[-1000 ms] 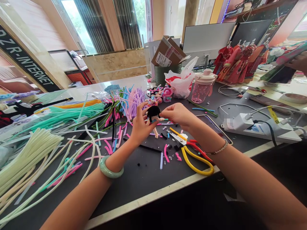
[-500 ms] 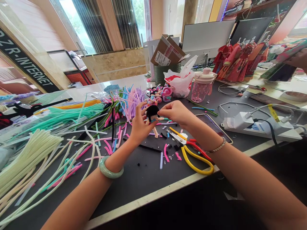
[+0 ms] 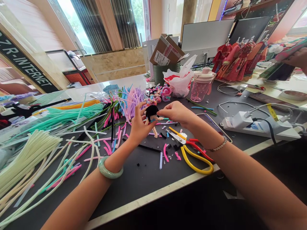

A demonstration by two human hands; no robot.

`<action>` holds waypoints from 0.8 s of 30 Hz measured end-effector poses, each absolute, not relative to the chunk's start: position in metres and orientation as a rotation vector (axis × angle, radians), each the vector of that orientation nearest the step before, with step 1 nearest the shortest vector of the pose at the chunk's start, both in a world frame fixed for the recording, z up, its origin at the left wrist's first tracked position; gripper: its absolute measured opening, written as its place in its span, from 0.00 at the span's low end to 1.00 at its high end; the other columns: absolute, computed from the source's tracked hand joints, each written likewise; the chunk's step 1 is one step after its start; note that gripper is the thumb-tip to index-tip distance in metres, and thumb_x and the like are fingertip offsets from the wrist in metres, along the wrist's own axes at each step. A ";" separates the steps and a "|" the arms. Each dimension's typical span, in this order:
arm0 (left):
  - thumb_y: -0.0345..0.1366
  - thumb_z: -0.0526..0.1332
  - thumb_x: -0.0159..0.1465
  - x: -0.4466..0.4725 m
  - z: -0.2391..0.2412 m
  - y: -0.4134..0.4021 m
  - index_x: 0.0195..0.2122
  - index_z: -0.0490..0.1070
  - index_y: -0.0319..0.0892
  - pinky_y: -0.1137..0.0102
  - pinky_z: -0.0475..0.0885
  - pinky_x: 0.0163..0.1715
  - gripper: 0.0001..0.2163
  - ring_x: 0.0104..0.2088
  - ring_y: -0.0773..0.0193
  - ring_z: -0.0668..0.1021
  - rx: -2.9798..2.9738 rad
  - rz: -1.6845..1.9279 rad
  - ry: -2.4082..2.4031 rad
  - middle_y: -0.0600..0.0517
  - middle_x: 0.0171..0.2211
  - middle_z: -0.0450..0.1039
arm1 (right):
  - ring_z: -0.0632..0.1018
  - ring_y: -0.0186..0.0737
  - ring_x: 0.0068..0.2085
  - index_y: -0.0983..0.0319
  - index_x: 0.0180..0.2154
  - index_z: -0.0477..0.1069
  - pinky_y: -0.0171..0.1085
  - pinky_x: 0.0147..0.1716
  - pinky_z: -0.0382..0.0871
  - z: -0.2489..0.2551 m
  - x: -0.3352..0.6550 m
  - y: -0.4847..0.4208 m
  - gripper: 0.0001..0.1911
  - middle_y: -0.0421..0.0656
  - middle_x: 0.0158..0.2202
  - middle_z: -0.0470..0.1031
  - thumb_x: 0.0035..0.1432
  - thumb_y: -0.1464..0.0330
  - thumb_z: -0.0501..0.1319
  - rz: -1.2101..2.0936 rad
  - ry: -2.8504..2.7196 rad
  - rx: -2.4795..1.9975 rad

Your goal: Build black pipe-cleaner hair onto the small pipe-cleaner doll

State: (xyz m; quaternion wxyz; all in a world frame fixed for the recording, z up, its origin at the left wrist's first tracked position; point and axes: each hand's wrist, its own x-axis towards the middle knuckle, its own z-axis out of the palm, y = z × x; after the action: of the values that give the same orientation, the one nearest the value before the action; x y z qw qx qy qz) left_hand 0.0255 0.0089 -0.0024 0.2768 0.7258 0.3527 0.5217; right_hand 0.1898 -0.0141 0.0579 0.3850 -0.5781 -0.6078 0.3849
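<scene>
Both hands are raised just above the dark surface point(image 3: 144, 183), close together around a small pipe-cleaner doll point(image 3: 151, 116) with a black head and pale, twisted legs. The left hand point(image 3: 141, 126) is half curled, its fingers cradling the doll from the near side. The right hand point(image 3: 176, 114) comes in from the other side with its fingertips point(image 3: 160, 112) pinched nearly closed at the doll's head, though whether they grip the doll itself or a thin strand is hidden. Because the doll is so small and held only by the fingers, a slight slip could drop it among the cut pipe-cleaner snippets point(image 3: 165, 152) below the hands, where small pieces would be hard to sort out. The scissors point(image 3: 195, 159), with yellow and red handles, lie just below the right hand with their blades point(image 3: 175, 136) pointing towards the doll; a careless downward move could bring a wrist or finger against them. Any sharp wire end in the doll could also prick a fingertip.
</scene>
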 end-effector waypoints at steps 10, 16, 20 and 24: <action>0.32 0.71 0.48 0.024 -0.003 0.013 0.53 0.55 0.47 0.54 0.76 0.48 0.34 0.53 0.50 0.75 1.889 1.367 0.954 0.47 0.48 0.72 | 0.59 0.28 0.21 0.63 0.22 0.71 0.35 0.23 0.51 0.045 0.203 -0.011 0.10 0.34 0.17 0.62 0.46 0.63 0.64 0.889 -1.565 -1.303; 0.36 0.72 0.47 0.024 -0.001 0.011 0.53 0.55 0.48 0.56 0.76 0.48 0.35 0.53 0.52 0.76 1.874 1.344 0.867 0.47 0.49 0.71 | 0.68 0.32 0.26 0.64 0.25 0.72 0.36 0.28 0.59 0.044 0.194 -0.006 0.09 0.39 0.23 0.70 0.44 0.65 0.65 0.814 -1.586 -1.214; 0.37 0.73 0.46 0.023 -0.001 0.012 0.53 0.55 0.48 0.58 0.77 0.45 0.36 0.47 0.55 0.79 1.876 1.331 0.862 0.47 0.47 0.72 | 0.70 0.34 0.29 0.64 0.25 0.71 0.36 0.32 0.62 0.042 0.193 -0.007 0.07 0.40 0.26 0.72 0.44 0.66 0.65 0.781 -1.593 -1.170; 0.39 0.74 0.47 0.024 -0.002 0.014 0.53 0.55 0.49 0.59 0.77 0.43 0.36 0.43 0.57 0.80 1.875 1.328 0.868 0.48 0.46 0.73 | 0.70 0.33 0.29 0.64 0.27 0.71 0.36 0.31 0.62 0.040 0.193 -0.009 0.08 0.40 0.28 0.73 0.43 0.67 0.66 0.790 -1.590 -1.175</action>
State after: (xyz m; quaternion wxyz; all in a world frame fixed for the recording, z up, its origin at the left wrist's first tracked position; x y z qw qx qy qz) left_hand 0.0235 0.0139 -0.0024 0.3362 0.7189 0.3330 0.5092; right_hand 0.1929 -0.0087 0.0403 0.4850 -0.4827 -0.6532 0.3244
